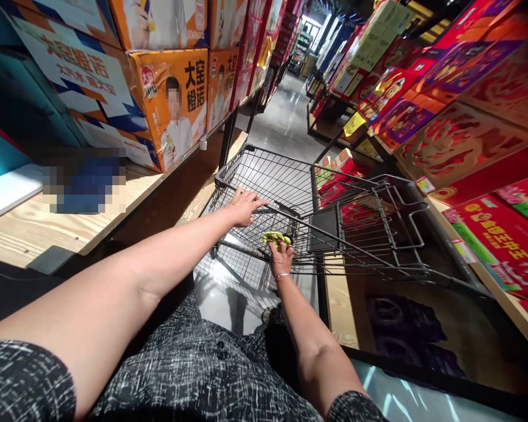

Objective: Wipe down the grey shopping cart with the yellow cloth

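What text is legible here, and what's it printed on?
"大窑" over "橙诺": orange carton on the left shelf, beside the pictured person.
"DAYAO": small red logo at that carton's top corner, barely legible.
"大窑橙诺": white and blue carton further left.
Red gift boxes on the right: large yellow characters, too skewed to read.
Yellow tag: too small.
Cart, left hand, right hand with yellow cloth: no text.

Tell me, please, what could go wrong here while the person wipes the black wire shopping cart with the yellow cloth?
1. The left hand only rests flat on the black wire shopping cart, so the cart might roll away under pressure.
2. The right hand presses the small yellow cloth against thin wires; fingers could perhaps slip between them.
3. The aisle is narrow; the cart might bump the red gift boxes.
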Action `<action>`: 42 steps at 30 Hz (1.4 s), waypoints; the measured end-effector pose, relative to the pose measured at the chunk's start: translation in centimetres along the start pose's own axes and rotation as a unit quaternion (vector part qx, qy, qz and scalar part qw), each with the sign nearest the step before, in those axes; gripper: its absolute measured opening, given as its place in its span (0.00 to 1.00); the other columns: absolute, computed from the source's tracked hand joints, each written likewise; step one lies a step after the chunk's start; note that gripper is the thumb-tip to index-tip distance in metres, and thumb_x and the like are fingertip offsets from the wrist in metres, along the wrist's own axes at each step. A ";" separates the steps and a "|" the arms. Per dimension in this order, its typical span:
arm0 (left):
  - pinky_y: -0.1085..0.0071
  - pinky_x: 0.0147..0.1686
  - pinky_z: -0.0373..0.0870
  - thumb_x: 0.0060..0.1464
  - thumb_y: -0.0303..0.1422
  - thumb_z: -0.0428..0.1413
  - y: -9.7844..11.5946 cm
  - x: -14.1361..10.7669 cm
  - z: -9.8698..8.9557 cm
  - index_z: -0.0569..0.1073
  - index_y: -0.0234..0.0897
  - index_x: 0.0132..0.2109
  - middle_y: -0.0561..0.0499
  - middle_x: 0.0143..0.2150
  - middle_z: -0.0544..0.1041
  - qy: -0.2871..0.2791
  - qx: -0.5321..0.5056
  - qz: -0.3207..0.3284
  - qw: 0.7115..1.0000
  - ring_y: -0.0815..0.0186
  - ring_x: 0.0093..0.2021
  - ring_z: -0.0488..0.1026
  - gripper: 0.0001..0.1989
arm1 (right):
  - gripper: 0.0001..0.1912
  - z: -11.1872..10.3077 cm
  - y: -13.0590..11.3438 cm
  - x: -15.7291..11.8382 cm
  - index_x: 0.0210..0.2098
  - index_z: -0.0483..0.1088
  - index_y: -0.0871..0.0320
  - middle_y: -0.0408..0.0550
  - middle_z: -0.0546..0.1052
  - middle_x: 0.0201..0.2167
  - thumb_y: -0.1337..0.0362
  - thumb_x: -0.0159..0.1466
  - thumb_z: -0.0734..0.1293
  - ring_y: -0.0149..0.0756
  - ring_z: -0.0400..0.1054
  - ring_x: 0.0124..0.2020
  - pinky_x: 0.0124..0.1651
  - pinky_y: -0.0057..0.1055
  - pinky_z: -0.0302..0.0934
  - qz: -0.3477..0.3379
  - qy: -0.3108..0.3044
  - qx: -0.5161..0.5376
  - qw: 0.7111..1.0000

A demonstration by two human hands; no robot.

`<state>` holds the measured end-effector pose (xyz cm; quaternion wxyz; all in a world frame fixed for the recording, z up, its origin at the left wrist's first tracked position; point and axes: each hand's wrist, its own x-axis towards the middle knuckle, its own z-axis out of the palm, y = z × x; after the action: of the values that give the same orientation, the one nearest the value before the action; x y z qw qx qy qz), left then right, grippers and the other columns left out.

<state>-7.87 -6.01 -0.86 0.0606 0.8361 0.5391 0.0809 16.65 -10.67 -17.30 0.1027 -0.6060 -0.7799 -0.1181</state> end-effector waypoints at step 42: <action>0.46 0.69 0.39 0.51 0.29 0.56 -4.1 0.1 0.6 0.58 0.37 0.65 0.39 0.70 0.53 0.010 0.002 -0.091 0.996 0.45 0.73 0.34 0.34 | 0.28 -11.9 -7.3 9.7 0.65 0.59 0.37 0.44 0.58 0.65 0.67 0.69 0.57 0.49 0.47 0.57 0.56 0.45 0.47 -0.095 0.065 -0.001 0.993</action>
<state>-11.36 -4.23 -2.17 0.0601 0.7830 0.6135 0.0826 7.43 -7.11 -3.43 0.1409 -0.5205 -0.8254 -0.1672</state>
